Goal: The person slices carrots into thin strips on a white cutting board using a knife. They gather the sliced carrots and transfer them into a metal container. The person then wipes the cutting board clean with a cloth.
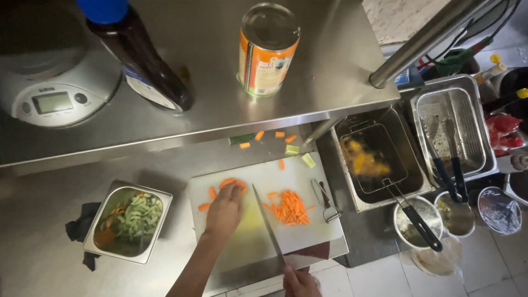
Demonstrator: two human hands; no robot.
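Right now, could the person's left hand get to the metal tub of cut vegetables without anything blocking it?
Probably yes. The left hand rests on carrot pieces on the white cutting board, and the metal tub sits just beside the board's left edge. Only bare steel counter lies between them; the knife is on the other side.

A single head-worn camera looks steeply down from above the steel shelf (pixel 220 118), fairly near, onto the white cutting board (pixel 264 220) and the fryer (pixel 379 159) beyond the knife-holding grip.
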